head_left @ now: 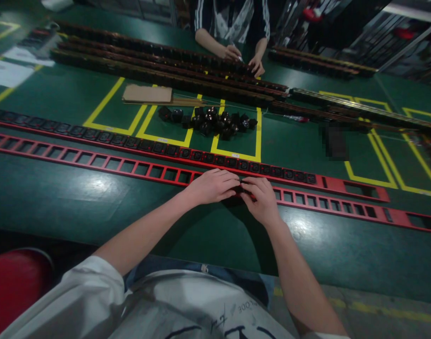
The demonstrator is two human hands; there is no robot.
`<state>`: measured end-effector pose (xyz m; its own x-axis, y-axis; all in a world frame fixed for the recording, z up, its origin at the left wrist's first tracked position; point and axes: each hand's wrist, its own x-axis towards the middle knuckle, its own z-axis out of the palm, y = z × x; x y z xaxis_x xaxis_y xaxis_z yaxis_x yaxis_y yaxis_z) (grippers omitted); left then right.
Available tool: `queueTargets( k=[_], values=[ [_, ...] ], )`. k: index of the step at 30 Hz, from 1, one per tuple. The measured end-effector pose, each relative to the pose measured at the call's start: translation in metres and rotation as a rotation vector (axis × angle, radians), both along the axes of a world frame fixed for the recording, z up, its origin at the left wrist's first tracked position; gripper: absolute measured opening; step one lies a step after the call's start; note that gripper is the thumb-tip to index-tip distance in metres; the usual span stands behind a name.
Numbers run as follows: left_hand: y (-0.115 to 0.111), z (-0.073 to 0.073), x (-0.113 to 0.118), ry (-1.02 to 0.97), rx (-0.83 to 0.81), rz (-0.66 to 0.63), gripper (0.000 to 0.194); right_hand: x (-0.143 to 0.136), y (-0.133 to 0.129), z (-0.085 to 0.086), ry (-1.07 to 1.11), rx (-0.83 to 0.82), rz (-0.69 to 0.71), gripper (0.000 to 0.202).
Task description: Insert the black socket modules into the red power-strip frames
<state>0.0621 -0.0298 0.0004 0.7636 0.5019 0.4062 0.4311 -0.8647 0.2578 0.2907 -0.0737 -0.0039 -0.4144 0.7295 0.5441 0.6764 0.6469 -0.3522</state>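
Note:
Both my hands meet over the nearer red strip (141,169), a long frame with a row of open square slots. My left hand (218,185) has its fingers pressed together on a small black part (238,189). From the other side, the bent fingers of my right hand (260,197) close on the same part, which is mostly hidden. Just behind lies a second red strip (371,189), its slots filled with black sockets (171,150) along most of its length. A loose pile of black sockets (211,121) sits farther back on the green table (201,235).
Long dark strips (159,70) lie across the back of the table. A piece of cardboard (147,94) rests before them. Opposite, a person's hands (256,65) work at those strips. A red seat (19,287) stands at lower left.

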Motion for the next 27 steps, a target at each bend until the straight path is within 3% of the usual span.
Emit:
queueTargets(
  k=[19, 27],
  values=[
    [-0.002, 0.006, 0.002, 0.036, 0.019, 0.011, 0.023, 0.0, 0.0, 0.006, -0.051, -0.12, -0.057, 0.021],
    [-0.001, 0.007, 0.002, 0.037, -0.004, 0.011, 0.023, -0.002, 0.003, 0.012, -0.08, -0.285, -0.099, 0.025]
  ],
)
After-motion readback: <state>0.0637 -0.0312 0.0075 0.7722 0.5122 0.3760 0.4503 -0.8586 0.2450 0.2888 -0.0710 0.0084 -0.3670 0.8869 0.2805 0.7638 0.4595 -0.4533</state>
